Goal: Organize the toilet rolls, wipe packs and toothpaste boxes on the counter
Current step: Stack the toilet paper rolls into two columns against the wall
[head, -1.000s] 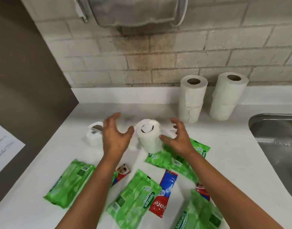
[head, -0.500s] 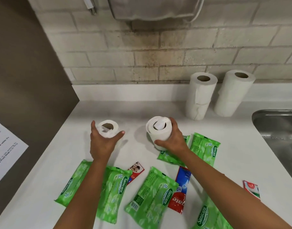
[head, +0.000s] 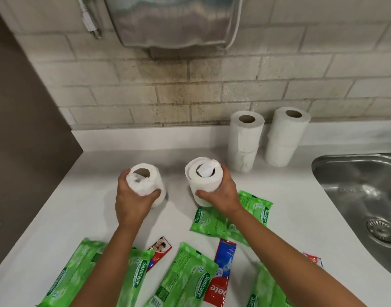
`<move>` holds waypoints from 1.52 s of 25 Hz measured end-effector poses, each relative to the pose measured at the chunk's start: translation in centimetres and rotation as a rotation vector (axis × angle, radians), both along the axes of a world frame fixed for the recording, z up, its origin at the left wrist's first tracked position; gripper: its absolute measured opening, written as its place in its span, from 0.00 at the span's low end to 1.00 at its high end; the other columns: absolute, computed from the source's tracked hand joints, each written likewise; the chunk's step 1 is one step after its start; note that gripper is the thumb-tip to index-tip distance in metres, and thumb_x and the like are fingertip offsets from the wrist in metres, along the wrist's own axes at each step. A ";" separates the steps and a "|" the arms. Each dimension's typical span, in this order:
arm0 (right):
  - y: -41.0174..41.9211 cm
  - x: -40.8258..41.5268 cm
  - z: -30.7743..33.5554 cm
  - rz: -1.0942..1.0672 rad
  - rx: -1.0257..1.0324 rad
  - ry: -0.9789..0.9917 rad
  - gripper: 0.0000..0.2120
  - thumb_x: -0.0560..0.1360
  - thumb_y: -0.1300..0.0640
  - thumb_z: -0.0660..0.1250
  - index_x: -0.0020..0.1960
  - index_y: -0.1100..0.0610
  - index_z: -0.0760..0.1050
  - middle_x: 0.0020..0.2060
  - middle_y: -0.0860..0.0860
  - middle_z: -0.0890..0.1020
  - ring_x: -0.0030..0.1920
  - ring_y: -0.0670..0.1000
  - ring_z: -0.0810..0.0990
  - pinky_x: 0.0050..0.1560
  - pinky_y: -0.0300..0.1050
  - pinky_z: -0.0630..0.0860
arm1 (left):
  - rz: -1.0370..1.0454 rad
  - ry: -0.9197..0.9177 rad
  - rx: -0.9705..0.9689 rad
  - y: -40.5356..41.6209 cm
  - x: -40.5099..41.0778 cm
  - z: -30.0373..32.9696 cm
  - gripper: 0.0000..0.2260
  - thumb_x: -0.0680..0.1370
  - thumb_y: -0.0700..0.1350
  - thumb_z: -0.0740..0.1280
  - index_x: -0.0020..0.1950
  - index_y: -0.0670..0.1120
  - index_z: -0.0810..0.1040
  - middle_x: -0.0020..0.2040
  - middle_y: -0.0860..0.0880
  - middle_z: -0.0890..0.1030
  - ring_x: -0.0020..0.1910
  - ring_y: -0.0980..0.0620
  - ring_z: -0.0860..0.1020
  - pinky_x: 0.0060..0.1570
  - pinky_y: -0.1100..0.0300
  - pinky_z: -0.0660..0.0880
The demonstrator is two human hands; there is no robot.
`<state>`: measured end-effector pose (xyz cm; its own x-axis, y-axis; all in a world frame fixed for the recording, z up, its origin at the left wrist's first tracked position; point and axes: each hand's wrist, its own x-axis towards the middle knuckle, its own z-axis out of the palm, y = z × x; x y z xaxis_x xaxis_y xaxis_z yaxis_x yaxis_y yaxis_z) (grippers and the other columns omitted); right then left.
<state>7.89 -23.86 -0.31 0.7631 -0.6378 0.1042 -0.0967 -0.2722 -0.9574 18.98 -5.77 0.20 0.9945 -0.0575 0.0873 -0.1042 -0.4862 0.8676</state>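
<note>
On the white counter (head: 79, 218) each hand grips one toilet roll, both rolls upright. The left hand (head: 132, 202) is wrapped around the left roll (head: 145, 182), fingers behind it and thumb across its front; loose crumpled paper spills from the open core at the top. The right hand (head: 221, 193) clasps the right roll (head: 203, 180) from its right side, thumb across the lower front, and a wad of paper is stuffed into that roll's core. Whether either roll is lifted clear of the counter cannot be told. Behind them, against the tiled wall, stand two stacks of two rolls each: the nearer stack (head: 245, 140) just beyond the right hand, the farther stack (head: 285, 136) beside it toward the sink (head: 356, 191), whose steel basin holds only its drain strainer. Green wipe packs lie flat and scattered nearer the person: one pack (head: 256, 209) under the right wrist, a middle pack (head: 187, 275) between the forearms, and a left pack (head: 79, 273) partly under the left forearm. A blue-and-red toothpaste box (head: 221, 273) lies between the middle pack and the right forearm, partly tucked under that pack's edge; a red toothpaste box (head: 160, 249) pokes out beside the left forearm, and another small box (head: 313, 260) lies near the sink's edge. A metal dispenser (head: 174, 21) hangs on the wall above.
</note>
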 end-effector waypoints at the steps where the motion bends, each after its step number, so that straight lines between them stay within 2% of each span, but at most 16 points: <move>1: -0.6 -0.1 0.7 -0.026 -0.006 -0.016 0.38 0.59 0.63 0.79 0.62 0.49 0.64 0.50 0.44 0.75 0.51 0.47 0.75 0.43 0.21 0.67 | -0.045 -0.011 -0.042 -1.2 -0.4 1.0 0.40 0.61 0.43 0.79 0.67 0.53 0.63 0.63 0.47 0.75 0.59 0.43 0.75 0.55 0.55 0.71; 4: -3.0 -0.7 3.0 -0.115 -0.009 -0.093 0.42 0.59 0.62 0.79 0.67 0.54 0.63 0.54 0.46 0.74 0.55 0.46 0.74 0.55 0.34 0.69 | -0.194 -0.057 -0.136 -5.7 -1.8 4.4 0.42 0.60 0.41 0.79 0.68 0.51 0.62 0.60 0.49 0.74 0.55 0.50 0.74 0.53 0.63 0.68; 7: -7.0 -2.0 5.8 -0.234 -0.010 -0.191 0.43 0.58 0.61 0.80 0.68 0.55 0.63 0.58 0.49 0.76 0.58 0.48 0.75 0.61 0.43 0.72 | -0.301 -0.059 -0.197 -10.9 -3.2 7.4 0.42 0.62 0.42 0.79 0.69 0.50 0.60 0.58 0.50 0.74 0.55 0.50 0.74 0.52 0.63 0.69; 12: -14.9 -4.9 9.7 -0.390 -0.035 -0.282 0.37 0.62 0.64 0.78 0.66 0.57 0.64 0.55 0.48 0.76 0.55 0.48 0.75 0.53 0.39 0.72 | -0.435 -0.113 -0.238 -18.2 -5.0 10.9 0.42 0.63 0.42 0.77 0.71 0.50 0.58 0.64 0.47 0.74 0.60 0.48 0.74 0.52 0.63 0.70; 17: -23.5 -4.4 12.1 -0.453 -0.142 -0.226 0.40 0.56 0.53 0.78 0.65 0.56 0.67 0.58 0.51 0.78 0.56 0.51 0.78 0.54 0.48 0.77 | -0.470 -0.129 -0.219 -24.4 -4.8 12.7 0.41 0.65 0.44 0.76 0.70 0.53 0.55 0.54 0.54 0.70 0.48 0.51 0.73 0.46 0.62 0.70; 21: -27.4 -2.4 12.5 -0.430 -0.153 -0.261 0.38 0.60 0.59 0.79 0.66 0.58 0.66 0.59 0.51 0.77 0.57 0.50 0.77 0.56 0.45 0.75 | -0.447 -0.144 -0.250 -27.2 -3.2 12.6 0.41 0.64 0.42 0.77 0.70 0.49 0.56 0.53 0.52 0.72 0.49 0.50 0.75 0.47 0.61 0.71; 26: -29.5 -0.5 11.9 -0.406 -0.161 -0.228 0.41 0.62 0.60 0.78 0.69 0.56 0.60 0.57 0.44 0.70 0.56 0.45 0.71 0.55 0.39 0.68 | -0.388 -0.112 -0.235 -29.6 -1.2 13.0 0.41 0.65 0.42 0.76 0.71 0.48 0.56 0.50 0.52 0.72 0.47 0.51 0.73 0.44 0.62 0.70; 29: -30.7 0.4 11.1 -0.383 -0.153 -0.197 0.41 0.62 0.59 0.78 0.69 0.56 0.61 0.57 0.45 0.71 0.56 0.46 0.72 0.55 0.40 0.68 | -0.396 -0.108 -0.183 -30.8 -0.3 12.6 0.42 0.65 0.43 0.77 0.71 0.51 0.55 0.51 0.51 0.73 0.48 0.49 0.74 0.46 0.60 0.70; 32: -31.0 0.9 9.8 -0.363 -0.155 -0.165 0.41 0.62 0.57 0.78 0.69 0.56 0.61 0.62 0.50 0.72 0.60 0.49 0.72 0.56 0.40 0.67 | -0.416 -0.092 -0.138 -31.4 0.0 11.5 0.44 0.65 0.43 0.77 0.73 0.50 0.53 0.53 0.51 0.74 0.54 0.47 0.76 0.48 0.62 0.69; 36: -31.0 0.8 9.2 -0.361 -0.168 -0.171 0.41 0.64 0.56 0.77 0.71 0.54 0.58 0.66 0.52 0.70 0.64 0.51 0.70 0.58 0.40 0.66 | -0.427 -0.082 -0.102 -31.1 0.3 10.2 0.47 0.65 0.45 0.77 0.75 0.48 0.49 0.64 0.47 0.74 0.61 0.47 0.74 0.47 0.69 0.65; 38: -31.0 0.4 8.9 -0.361 -0.136 -0.193 0.43 0.64 0.55 0.77 0.72 0.55 0.57 0.67 0.52 0.70 0.65 0.51 0.70 0.60 0.41 0.67 | -0.452 -0.064 -0.133 -30.5 0.2 9.9 0.50 0.64 0.44 0.78 0.75 0.48 0.47 0.66 0.46 0.72 0.63 0.47 0.73 0.52 0.66 0.67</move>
